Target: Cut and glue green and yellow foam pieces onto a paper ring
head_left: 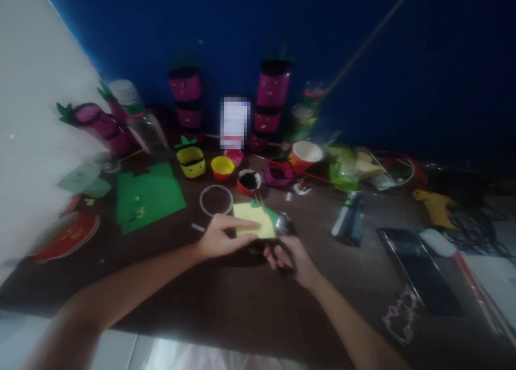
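Evidently light and floppy, the yellow sheet [255, 221] is pinched at its near edge by my left hand [220, 237], while my right hand [291, 258] grips the scissors [282, 235].

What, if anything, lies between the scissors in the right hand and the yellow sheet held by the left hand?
Nothing visible. The left hand pinches the yellow sheet just above the table, and the right hand holds the scissors right at the sheet's near right edge. The picture is too blurred to show whether the blades touch it.
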The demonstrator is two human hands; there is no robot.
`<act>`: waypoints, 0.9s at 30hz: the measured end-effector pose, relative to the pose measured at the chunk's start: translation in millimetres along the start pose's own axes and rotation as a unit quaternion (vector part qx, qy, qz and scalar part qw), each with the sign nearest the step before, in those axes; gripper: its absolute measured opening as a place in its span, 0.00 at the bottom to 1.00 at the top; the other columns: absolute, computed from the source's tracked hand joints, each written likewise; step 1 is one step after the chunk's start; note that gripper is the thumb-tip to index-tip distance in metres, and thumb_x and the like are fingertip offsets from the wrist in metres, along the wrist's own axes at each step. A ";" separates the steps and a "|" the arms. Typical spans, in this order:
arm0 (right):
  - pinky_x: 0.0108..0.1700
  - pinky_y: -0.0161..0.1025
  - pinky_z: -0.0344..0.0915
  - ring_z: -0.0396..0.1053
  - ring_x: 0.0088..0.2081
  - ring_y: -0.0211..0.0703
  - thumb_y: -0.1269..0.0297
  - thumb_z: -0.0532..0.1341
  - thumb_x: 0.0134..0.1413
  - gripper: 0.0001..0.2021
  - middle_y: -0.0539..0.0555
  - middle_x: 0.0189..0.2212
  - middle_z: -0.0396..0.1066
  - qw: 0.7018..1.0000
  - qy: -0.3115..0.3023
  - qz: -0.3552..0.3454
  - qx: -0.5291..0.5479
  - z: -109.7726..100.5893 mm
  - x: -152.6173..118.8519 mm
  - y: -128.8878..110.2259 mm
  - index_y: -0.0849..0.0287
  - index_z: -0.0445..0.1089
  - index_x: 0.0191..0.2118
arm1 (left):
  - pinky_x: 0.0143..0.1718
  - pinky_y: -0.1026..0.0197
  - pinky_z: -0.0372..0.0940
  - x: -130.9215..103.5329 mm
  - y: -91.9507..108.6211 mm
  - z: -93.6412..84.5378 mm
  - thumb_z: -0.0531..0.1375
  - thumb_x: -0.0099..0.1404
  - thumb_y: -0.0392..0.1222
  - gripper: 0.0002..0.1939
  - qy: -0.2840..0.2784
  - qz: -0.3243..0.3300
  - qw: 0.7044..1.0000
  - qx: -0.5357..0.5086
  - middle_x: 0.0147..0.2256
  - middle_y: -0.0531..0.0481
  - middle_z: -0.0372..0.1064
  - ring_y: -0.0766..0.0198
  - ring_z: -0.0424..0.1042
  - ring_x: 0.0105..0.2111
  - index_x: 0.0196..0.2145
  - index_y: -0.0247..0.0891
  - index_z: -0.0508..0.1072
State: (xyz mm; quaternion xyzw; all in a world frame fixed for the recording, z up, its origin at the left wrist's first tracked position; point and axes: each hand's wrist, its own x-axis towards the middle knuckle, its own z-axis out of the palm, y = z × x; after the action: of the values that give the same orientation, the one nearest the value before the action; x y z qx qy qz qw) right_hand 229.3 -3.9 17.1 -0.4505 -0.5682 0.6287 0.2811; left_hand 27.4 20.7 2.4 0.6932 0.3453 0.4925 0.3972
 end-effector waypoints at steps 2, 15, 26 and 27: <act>0.19 0.32 0.49 0.55 0.17 0.31 0.35 0.55 0.45 0.29 0.48 0.15 0.61 1.000 0.000 -0.001 -0.004 0.1 0.0 0.5 0.62 0.66 0.25 | 0.37 0.63 0.72 0.0 -0.1 0.2 0.65 0.54 0.38 0.11 0.000 -0.001 1.000 0.000 0.36 0.43 0.77 0.61 0.77 0.33 0.37 0.34 0.78; 0.19 0.32 0.49 0.56 0.17 0.33 0.36 0.56 0.45 0.27 0.48 0.15 0.61 1.000 0.005 -0.002 0.015 1.7 -0.2 4.4 0.62 0.66 0.25 | 0.37 0.64 0.72 0.6 -0.6 0.4 0.65 0.54 0.38 0.11 0.003 0.008 1.000 0.003 0.36 0.44 0.77 0.61 0.77 0.34 0.38 0.35 0.78; 0.20 0.32 0.54 0.60 0.20 0.35 0.49 0.57 0.48 0.18 0.50 0.17 0.64 0.990 0.094 -0.035 -0.098 -20.2 -2.1 4.6 0.61 0.64 0.24 | 0.32 0.64 0.73 0.3 -1.7 1.6 0.65 0.54 0.37 0.11 0.054 0.032 0.997 0.035 0.35 0.45 0.77 0.61 0.77 0.31 0.37 0.37 0.78; 0.20 0.32 0.54 0.59 0.19 0.34 0.51 0.57 0.48 0.17 0.49 0.17 0.63 0.981 0.126 -0.044 -0.141 -21.9 -1.7 3.9 0.61 0.63 0.23 | 0.32 0.64 0.73 0.0 -2.5 1.6 0.65 0.53 0.37 0.11 0.057 0.026 0.997 0.034 0.35 0.45 0.77 0.61 0.77 0.31 0.37 0.37 0.78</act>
State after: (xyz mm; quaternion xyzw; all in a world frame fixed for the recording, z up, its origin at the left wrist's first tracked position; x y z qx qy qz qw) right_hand 250.1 4.0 14.9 -0.5358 -0.6305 0.4670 0.3118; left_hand 28.7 21.5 -0.1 0.6858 0.3660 0.5290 0.3405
